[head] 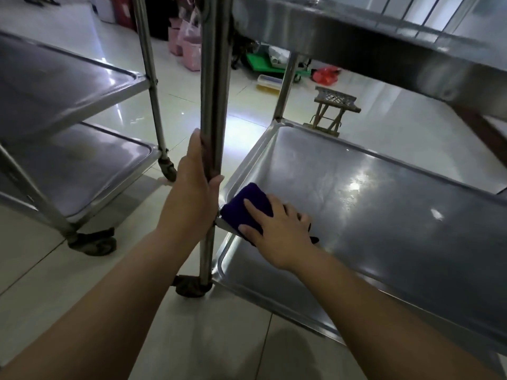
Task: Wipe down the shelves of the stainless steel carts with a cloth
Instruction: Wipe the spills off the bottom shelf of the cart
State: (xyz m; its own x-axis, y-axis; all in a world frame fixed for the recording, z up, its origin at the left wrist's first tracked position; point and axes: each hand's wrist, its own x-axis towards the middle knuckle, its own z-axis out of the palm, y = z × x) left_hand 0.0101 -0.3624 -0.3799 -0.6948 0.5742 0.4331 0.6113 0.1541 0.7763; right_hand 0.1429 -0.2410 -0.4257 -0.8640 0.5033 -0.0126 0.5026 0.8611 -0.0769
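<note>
Grips the upright post (214, 105) of the right-hand cart with the left hand (192, 193), fingers (216, 180) and thumb clenched round the tube just above the corner of the middle shelf (384, 215). Presses a dark blue cloth (247, 198) down with the right hand (277, 229), fingers spread and close to straight on top of the fabric, released rather than curled round it, thumb along the near edge. Covers the right part of the cloth with the palm, leaving a little dark fabric showing past the knuckles. Finds the cloth folded into a thick pad on the near left corner of the middle shelf, touching the raised rim right beside the post. Shows bright glare on the steel further right. Has the lower shelf (274, 292) directly beneath and the top shelf (356, 31) overhead. Stands on a pale tiled floor (82, 283), a black caster (192, 287) at the foot of the post. Places a second steel cart (68, 86) to the left, well apart, two of its shelves in view. Sets a small folding stool (333, 111) just beyond the middle shelf's far edge, with pink bags (186, 48), a green trolley (263, 64) and a red bag (325, 75) farther back.
</note>
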